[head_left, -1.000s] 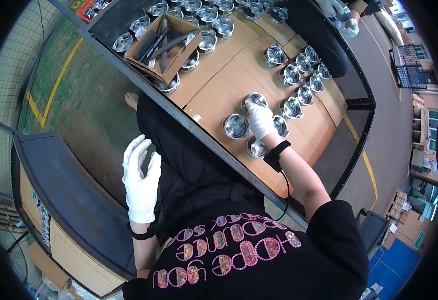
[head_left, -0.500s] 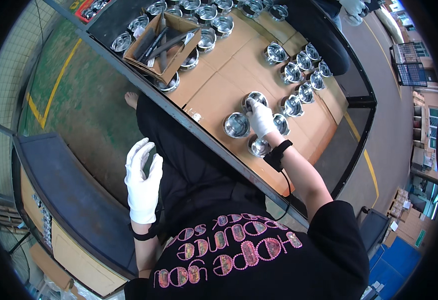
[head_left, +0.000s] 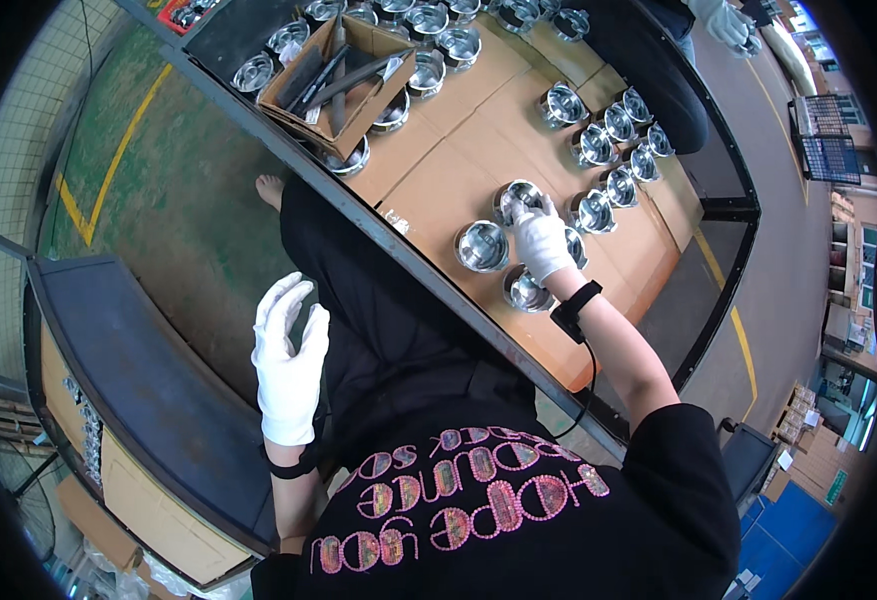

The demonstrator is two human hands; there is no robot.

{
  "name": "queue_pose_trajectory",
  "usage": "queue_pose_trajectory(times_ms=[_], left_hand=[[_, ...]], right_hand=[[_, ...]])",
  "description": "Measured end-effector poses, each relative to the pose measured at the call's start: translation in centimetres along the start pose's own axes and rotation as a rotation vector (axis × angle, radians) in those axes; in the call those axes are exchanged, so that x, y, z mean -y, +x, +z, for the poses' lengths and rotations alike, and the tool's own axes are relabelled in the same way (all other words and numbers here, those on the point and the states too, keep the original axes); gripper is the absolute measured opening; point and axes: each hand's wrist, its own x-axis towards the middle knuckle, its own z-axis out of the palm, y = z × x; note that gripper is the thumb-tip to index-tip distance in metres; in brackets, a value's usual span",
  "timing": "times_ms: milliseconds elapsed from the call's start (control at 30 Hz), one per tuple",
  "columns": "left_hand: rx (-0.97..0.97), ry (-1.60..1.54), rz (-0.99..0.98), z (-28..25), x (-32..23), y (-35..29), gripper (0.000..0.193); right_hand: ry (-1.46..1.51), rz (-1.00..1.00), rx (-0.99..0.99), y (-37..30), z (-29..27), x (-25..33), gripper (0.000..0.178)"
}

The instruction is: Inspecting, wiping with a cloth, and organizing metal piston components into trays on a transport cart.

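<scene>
Right hand: the white-gloved right hand [head_left: 541, 243] rests on a shiny metal cup [head_left: 520, 199], fingers curled over its rim; whether it truly grips, I cannot tell.
Cup's place: on the cardboard-topped bench [head_left: 438, 165], at twelve o'clock from that hand.
Neighbours: a second cup [head_left: 482, 246] at nine o'clock, a third cup [head_left: 526, 290] at six, both just beside the hand.
Left hand: the left hand [head_left: 288, 358] is released, fingers spread, holding nothing, hanging off the bench.
Doing it well: I'd judge a lift straight up best, so the close neighbours aren't knocked.
Far end: an open box of tools [head_left: 338, 75].
</scene>
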Motion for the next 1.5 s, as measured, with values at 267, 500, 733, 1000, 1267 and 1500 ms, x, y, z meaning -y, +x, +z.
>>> queue_pose_trajectory(times_ms=[267,500,733,1000,1267,1500], left_hand=[[-0.02,0.035,0.025,0.0,-0.2,-0.1,0.034],[-0.03,0.075,0.021,-0.5,0.1,-0.1,0.035],[-0.034,0.07,-0.006,-0.4,-0.1,0.0,0.033],[-0.033,0.122,-0.051,-0.7,0.1,-0.2,0.032],[-0.076,0.158,-0.074,-1.3,1.4,-0.9,0.034],[-0.098,0.157,-0.067,-2.0,2.6,-1.4,0.032]], right_hand=[[0.076,0.004,-0.099,-0.4,-1.4,-0.8,0.023],[-0.026,0.029,-0.042,-0.3,0.4,0.2,0.022],[0.152,0.197,-0.141,0.9,-4.2,1.5,0.018],[0.488,0.036,-0.212,6.4,-13.6,8.7,0.04],[1.517,0.315,0.07,15.3,-15.2,12.7,0.073],[1.461,0.321,0.335,23.2,-13.5,13.7,0.056]])
